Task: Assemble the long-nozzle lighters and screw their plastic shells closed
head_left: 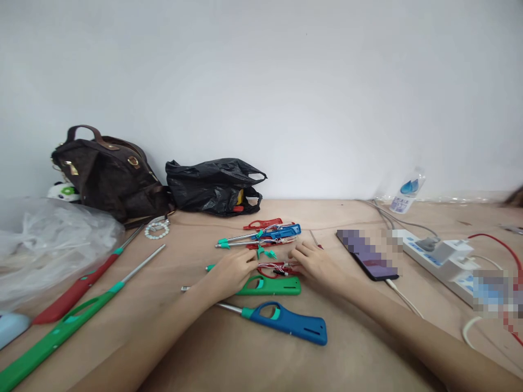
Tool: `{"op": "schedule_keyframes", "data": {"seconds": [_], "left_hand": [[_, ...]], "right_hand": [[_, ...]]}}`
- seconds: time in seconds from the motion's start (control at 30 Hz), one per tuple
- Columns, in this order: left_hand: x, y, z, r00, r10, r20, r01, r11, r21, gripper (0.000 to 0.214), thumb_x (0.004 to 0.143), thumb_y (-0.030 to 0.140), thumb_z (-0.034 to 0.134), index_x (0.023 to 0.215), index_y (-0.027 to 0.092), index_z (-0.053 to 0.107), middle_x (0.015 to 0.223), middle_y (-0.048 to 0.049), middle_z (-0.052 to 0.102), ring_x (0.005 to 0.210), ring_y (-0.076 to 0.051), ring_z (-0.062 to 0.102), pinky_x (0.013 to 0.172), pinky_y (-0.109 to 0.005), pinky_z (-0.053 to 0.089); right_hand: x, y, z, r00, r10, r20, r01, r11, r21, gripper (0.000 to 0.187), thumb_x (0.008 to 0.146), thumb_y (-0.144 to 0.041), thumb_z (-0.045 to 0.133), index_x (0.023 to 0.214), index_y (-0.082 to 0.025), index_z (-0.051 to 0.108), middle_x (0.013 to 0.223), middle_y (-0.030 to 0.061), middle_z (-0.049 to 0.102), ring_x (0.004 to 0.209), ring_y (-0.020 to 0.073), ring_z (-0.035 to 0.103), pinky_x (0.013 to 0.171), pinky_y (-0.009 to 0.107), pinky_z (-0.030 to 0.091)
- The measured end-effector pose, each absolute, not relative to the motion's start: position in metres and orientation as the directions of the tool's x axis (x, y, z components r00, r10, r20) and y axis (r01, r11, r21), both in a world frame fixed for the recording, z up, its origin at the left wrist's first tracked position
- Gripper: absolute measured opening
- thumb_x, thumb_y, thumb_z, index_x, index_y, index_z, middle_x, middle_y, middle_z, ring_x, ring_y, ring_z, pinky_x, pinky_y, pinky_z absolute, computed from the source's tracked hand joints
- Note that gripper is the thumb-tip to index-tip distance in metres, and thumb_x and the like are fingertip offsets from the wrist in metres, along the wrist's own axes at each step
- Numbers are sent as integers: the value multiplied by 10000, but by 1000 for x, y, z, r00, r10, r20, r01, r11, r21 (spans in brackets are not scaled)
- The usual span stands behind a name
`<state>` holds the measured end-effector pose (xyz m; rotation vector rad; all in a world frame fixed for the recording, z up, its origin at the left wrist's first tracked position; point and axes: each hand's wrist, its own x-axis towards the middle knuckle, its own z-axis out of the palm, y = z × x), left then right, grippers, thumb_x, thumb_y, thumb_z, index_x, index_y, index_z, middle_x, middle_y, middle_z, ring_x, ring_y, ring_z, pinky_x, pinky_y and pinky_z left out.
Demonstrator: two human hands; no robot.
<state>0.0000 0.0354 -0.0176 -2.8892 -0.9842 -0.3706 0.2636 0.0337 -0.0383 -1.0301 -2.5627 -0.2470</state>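
Note:
My left hand (232, 270) rests on the table with fingers curled over a green lighter body (269, 286), near small green parts (266, 253). My right hand (312, 261) lies opposite, its fingers pinching a red lighter piece with thin wires (278, 268). A blue long-nosed lighter (286, 321) lies just in front of both hands. Behind them lie a blue opened lighter (275, 234) and red shell pieces (263, 223).
A red lighter (77, 288) and a green lighter (57, 332) lie at left by a clear plastic bag (49, 245). Brown handbag (110, 174) and black bag (214, 185) stand at the wall. Phone (368, 253), power strip (441, 258), bottle (406, 193) at right.

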Motion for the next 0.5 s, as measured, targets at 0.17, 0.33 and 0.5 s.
{"op": "schedule_keyframes", "data": {"seconds": [0.17,0.33,0.5], "left_hand": [[1,37,-20,766,589,257,608,-794,10,209,904,122,422,891,157,627,919,-64,617,828,-183,578,708,-270,444],[-1,37,-20,762,594,259,607,-794,38,228,872,84,404,887,170,615,936,-62,609,862,-188,568,733,-275,448],[4,38,-13,718,644,265,652,-755,69,200,853,88,405,816,169,585,897,-59,585,841,-193,555,718,-280,445]], "right_hand": [[255,26,-29,-656,639,401,666,741,-90,102,895,-131,504,923,-168,595,977,96,595,976,232,537,829,392,478],[245,21,-30,-651,680,337,661,726,-189,103,888,-133,520,901,-158,619,955,76,612,901,200,578,782,332,483],[242,23,-33,-620,703,347,676,704,-217,138,912,-146,486,865,-161,615,910,66,624,840,184,591,735,305,480]]}}
